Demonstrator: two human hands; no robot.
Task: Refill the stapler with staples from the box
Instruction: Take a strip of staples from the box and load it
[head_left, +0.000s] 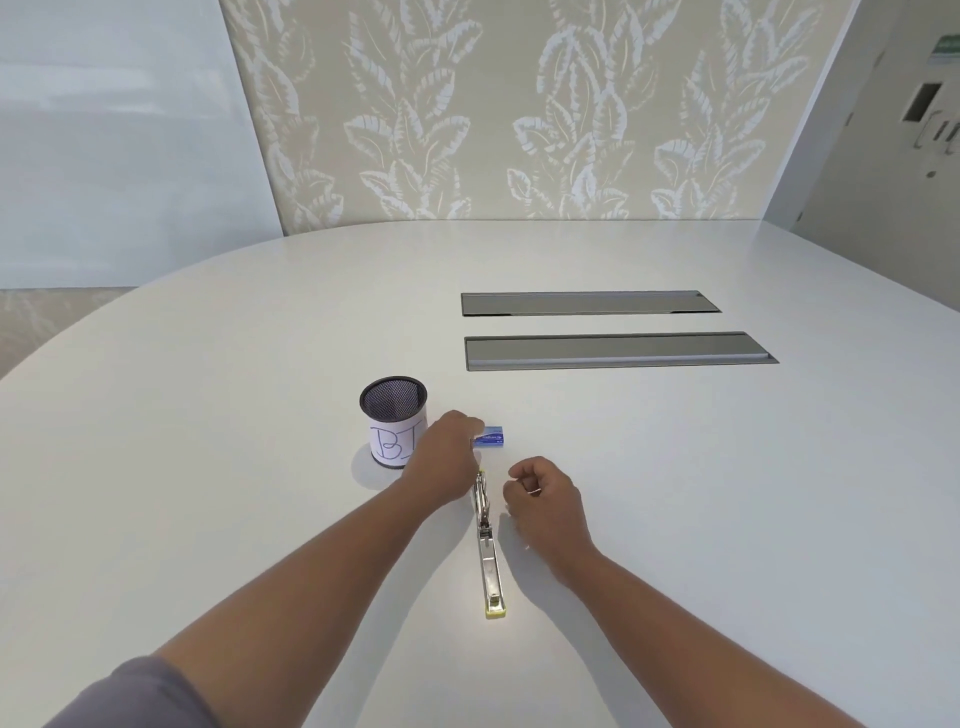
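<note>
A metal stapler (487, 551) lies swung fully open and flat on the white table (675, 493), pointing away from me, with a yellow end nearest me. A small blue staple box (491, 435) sits just beyond its far end. My left hand (447, 457) reaches over the stapler's far end and its fingertips touch the box's left end. My right hand (543, 499) hovers just right of the stapler with fingers curled and thumb against forefinger; whether it pinches staples is too small to tell.
A black mesh pen cup (394, 422) with a white paper label stands left of the box, close to my left wrist. Two long grey cable hatches (618, 351) are set in the table further back on the right.
</note>
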